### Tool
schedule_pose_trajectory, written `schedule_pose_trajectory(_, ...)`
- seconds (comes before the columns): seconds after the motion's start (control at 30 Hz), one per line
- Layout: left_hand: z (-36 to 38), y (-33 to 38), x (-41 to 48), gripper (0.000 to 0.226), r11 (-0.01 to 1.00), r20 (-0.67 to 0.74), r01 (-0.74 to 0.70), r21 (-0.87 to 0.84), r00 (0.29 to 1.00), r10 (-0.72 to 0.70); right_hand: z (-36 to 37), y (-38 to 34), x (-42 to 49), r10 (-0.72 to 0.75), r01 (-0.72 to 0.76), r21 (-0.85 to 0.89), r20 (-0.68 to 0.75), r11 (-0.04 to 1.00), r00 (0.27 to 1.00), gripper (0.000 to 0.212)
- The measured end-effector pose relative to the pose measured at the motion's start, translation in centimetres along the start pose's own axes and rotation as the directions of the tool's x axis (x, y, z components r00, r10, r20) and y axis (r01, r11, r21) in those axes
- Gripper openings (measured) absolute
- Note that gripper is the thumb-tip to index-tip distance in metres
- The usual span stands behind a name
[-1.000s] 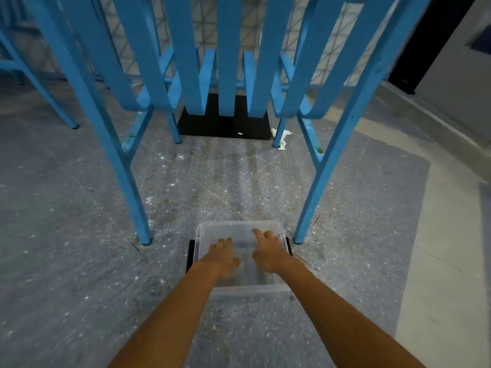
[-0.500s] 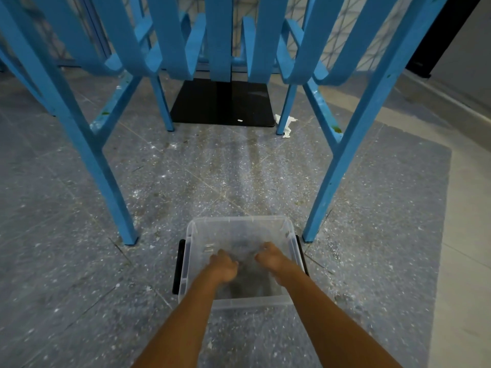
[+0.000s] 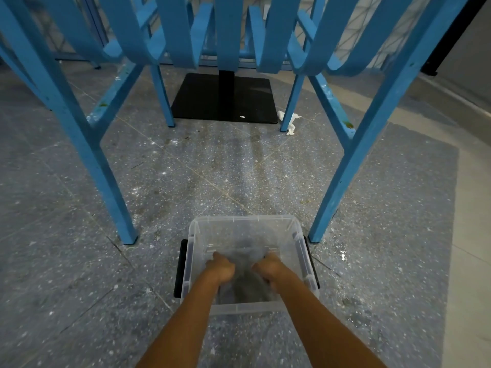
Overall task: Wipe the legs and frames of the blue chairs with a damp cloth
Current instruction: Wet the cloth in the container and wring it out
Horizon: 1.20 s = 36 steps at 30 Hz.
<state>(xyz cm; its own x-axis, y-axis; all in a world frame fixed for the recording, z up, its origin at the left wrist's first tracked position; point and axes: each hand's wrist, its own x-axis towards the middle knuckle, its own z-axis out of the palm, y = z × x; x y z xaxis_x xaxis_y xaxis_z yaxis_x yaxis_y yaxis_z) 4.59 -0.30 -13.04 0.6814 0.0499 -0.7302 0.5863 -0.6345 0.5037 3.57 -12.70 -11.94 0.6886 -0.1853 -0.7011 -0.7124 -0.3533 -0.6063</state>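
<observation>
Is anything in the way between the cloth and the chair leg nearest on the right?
Only the wall of the clear tub. The left hand and right hand grip the grey cloth inside it; the chair leg stands just beyond its far right corner. Above the rim, nothing visible blocks the way.

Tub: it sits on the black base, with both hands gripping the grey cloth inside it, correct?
Not quite. In the head view the tub stands on the speckled floor; the black base lies farther back, apart from it. The left hand and right hand do grip the grey cloth inside it.
</observation>
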Motion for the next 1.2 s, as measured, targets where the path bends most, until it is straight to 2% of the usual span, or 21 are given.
schedule_pose_trajectory(0.13,0.8,-1.3,3.5,0.053,0.987,-0.012,0.012,-0.158,1.0,-0.014,0.4,-0.8,-0.3,-0.072,0.069,0.092,0.031,0.993,0.997,0.033)
schedule_pose_trajectory(0.23,0.0,0.1,0.9,0.057,0.956,-0.019,-0.008,-0.292,1.0,0.003,0.2,-1.7,-1.1,-0.086,0.08,0.17,0.031,0.982,0.996,0.025)
schedule_pose_trajectory(0.37,-0.8,1.5,-1.3,0.082,0.875,0.008,0.002,-0.484,1.0,0.003,-0.9,-3.1,-3.3,-0.162,0.102,0.362,0.14,0.926,0.977,0.015)
schedule_pose_trajectory(0.43,-1.3,1.9,-2.3,0.092,0.842,0.045,0.019,-0.539,0.999,0.007,-1.4,-3.8,-4.1,-0.195,0.117,0.397,0.164,0.911,0.967,0.016)
schedule_pose_trajectory(0.5,-2.1,2.2,-3.9,0.089,0.814,0.051,0.009,-0.581,0.998,0.026,-1.9,-4.7,-5.0,-0.221,0.143,0.414,0.147,0.899,0.964,0.016)
schedule_pose_trajectory(0.67,-4.8,1.7,-7.8,0.101,0.744,-0.05,-0.099,-0.66,0.995,0.089,-2.4,-6.6,-8.0,-0.308,0.225,0.446,0.121,0.866,0.944,0.013)
schedule_pose_trajectory(0.8,-7.2,1.2,-10.8,0.062,0.677,-0.197,-0.214,-0.704,0.975,0.104,-1.7,-8.3,-10.5,-0.388,0.286,0.482,0.124,0.828,0.913,0.008)
schedule_pose_trajectory(0.97,-10.0,-0.2,-15.0,0.026,0.526,-0.271,-0.29,-0.8,0.956,0.115,0.7,-10.3,-13.3,-0.461,0.334,0.477,0.175,0.813,0.87,0.012)
schedule_pose_trajectory(1.07,-11.6,-1.6,-17.1,0.028,0.467,-0.334,-0.333,-0.819,0.939,0.083,2.4,-11.3,-15.0,-0.487,0.351,0.464,0.214,0.813,0.846,0.014)
schedule_pose_trajectory(1.2,-14.0,-2.9,-19.9,0.03,0.44,-0.381,-0.371,-0.818,0.922,0.069,3.6,-12.8,-17.3,-0.527,0.386,0.432,0.275,0.815,0.804,0.009)
